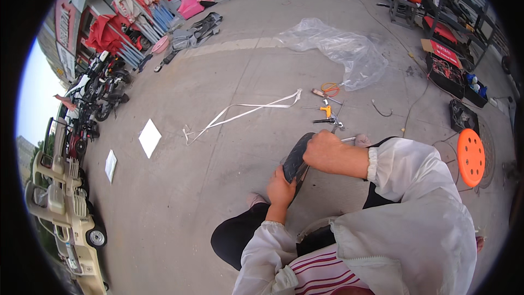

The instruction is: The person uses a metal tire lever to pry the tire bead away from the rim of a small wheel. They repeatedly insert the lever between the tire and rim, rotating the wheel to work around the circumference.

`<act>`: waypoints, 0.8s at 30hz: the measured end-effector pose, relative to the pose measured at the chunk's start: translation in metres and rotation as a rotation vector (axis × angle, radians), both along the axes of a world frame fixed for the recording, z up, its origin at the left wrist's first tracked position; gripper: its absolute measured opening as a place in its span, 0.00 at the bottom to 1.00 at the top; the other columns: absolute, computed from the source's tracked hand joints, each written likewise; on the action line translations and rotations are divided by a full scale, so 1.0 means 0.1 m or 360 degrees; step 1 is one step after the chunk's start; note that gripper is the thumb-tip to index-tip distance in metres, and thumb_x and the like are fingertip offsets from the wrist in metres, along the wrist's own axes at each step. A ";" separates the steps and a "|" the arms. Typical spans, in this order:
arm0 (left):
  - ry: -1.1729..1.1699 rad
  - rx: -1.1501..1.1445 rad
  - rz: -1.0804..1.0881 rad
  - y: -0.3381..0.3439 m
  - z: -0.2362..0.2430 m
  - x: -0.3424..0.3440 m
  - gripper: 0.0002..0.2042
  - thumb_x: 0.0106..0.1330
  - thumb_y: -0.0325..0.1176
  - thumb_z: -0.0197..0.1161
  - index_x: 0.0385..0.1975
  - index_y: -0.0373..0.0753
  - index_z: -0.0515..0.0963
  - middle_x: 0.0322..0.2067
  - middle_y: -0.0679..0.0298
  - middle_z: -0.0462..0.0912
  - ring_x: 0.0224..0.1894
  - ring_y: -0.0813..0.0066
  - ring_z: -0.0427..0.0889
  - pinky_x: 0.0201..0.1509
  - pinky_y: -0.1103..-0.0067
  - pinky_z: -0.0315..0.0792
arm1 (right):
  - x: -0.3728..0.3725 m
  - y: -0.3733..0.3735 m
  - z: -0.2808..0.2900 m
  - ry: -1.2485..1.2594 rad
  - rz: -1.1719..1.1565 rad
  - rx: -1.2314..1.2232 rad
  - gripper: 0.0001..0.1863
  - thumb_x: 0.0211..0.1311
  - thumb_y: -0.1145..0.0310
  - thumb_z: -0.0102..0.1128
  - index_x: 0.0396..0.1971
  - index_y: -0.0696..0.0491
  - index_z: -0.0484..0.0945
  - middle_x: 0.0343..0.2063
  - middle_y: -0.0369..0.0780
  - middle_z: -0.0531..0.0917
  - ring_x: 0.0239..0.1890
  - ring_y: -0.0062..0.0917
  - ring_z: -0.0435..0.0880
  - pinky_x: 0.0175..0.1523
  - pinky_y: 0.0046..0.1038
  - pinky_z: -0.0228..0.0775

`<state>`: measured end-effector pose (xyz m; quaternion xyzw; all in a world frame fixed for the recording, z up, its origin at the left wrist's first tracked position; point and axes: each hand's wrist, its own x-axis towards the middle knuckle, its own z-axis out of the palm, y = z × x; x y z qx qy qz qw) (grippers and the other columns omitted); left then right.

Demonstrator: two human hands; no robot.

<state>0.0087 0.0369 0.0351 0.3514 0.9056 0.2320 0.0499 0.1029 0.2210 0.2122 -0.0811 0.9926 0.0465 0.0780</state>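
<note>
A black tyre [297, 158], seen nearly edge-on, is tilted between my knees. My left hand [281, 187] is closed around its near side. At its upper end my right hand [327, 152] is in a fist against the tread, its fingertips hidden from view. Just beyond the tyre, tools lie on the ground: a yellow-handled tool [326, 111], a black-handled tool [323, 121] and a coiled orange cord or hose [331, 88]. A short silver rod [348, 139] shows beside my right fist; whether I hold it, I cannot tell.
A clear plastic sheet [341, 49] and a white strap [240, 110] lie ahead. An orange stool [470, 157] and an open black toolbox [446, 74] are on the right. Two white flat pieces [149, 138] lie leftward, before parked motorbikes [98, 93] and a beige vehicle [63, 207].
</note>
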 end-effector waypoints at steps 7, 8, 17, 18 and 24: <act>-0.0138 0.0135 0.0084 -0.02 -0.13 -0.11 0.31 0.50 0.35 0.73 0.55 0.34 0.68 0.47 0.45 0.77 0.48 0.42 0.76 0.49 0.59 0.72 | -0.13 -0.18 -0.28 0.0095 0.0096 0.0190 0.06 0.47 0.64 0.62 0.22 0.48 0.84 0.23 0.37 0.85 0.27 0.30 0.84 0.26 0.32 0.68; -0.0165 0.0159 0.0069 -0.03 -0.11 -0.11 0.32 0.49 0.34 0.73 0.55 0.34 0.68 0.47 0.45 0.77 0.48 0.41 0.76 0.50 0.59 0.72 | -0.09 -0.19 -0.36 0.0121 0.0053 0.0201 0.06 0.47 0.64 0.62 0.22 0.48 0.84 0.23 0.37 0.85 0.27 0.30 0.84 0.26 0.32 0.68; -0.0403 0.0447 0.0045 -0.24 -0.28 -0.45 0.29 0.48 0.25 0.69 0.53 0.31 0.69 0.45 0.48 0.78 0.48 0.49 0.77 0.56 0.66 0.68 | 0.55 -0.27 -1.33 0.0641 -0.0535 -0.0432 0.17 0.54 0.65 0.57 0.45 0.43 0.80 0.27 0.40 0.77 0.30 0.33 0.83 0.25 0.37 0.73; -0.0398 0.0478 0.0029 -0.24 -0.27 -0.48 0.29 0.48 0.25 0.68 0.53 0.30 0.69 0.44 0.49 0.78 0.48 0.51 0.77 0.56 0.67 0.68 | 0.55 -0.26 -1.38 0.0596 -0.0580 -0.0516 0.17 0.54 0.65 0.57 0.46 0.44 0.79 0.28 0.40 0.78 0.31 0.34 0.83 0.25 0.37 0.73; -0.0502 0.0674 0.0094 -0.15 -0.31 -0.48 0.27 0.54 0.28 0.68 0.54 0.27 0.69 0.45 0.49 0.78 0.47 0.55 0.78 0.56 0.70 0.68 | 0.64 -0.35 -1.98 0.0166 -0.0906 -0.1257 0.12 0.57 0.67 0.57 0.42 0.48 0.75 0.29 0.44 0.81 0.33 0.43 0.83 0.33 0.46 0.72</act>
